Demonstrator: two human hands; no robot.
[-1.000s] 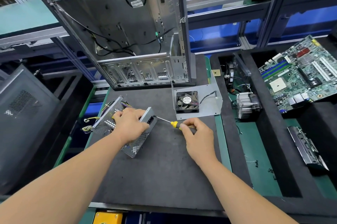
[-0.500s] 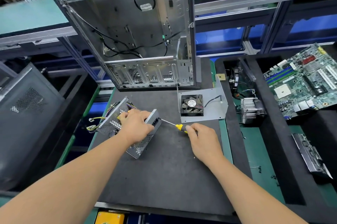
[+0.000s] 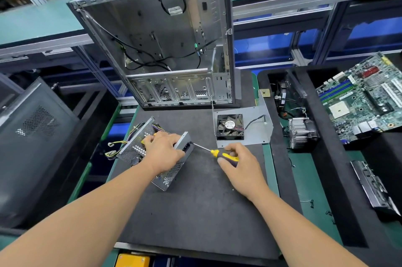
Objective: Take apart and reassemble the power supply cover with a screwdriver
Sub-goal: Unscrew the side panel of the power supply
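Observation:
A silver perforated power supply (image 3: 134, 149) with coloured wires lies tilted on the dark mat (image 3: 195, 212). My left hand (image 3: 163, 153) grips its top, fingers curled over the edge. My right hand (image 3: 239, 164) holds a screwdriver (image 3: 217, 153) with a yellow and dark handle. Its shaft runs left and its tip touches the upper corner of the supply's end face. The cover sits on the supply.
An open metal computer case (image 3: 174, 49) stands upright behind the mat. A fan (image 3: 230, 124) on a metal plate (image 3: 258, 125) lies right of the supply. Foam trays at right hold a heatsink (image 3: 302, 134) and a motherboard (image 3: 365, 101). A dark case panel (image 3: 32, 136) leans at left.
The view has shifted slightly. Both hands stay on the power supply and screwdriver, with the tip kept at the supply's end face.

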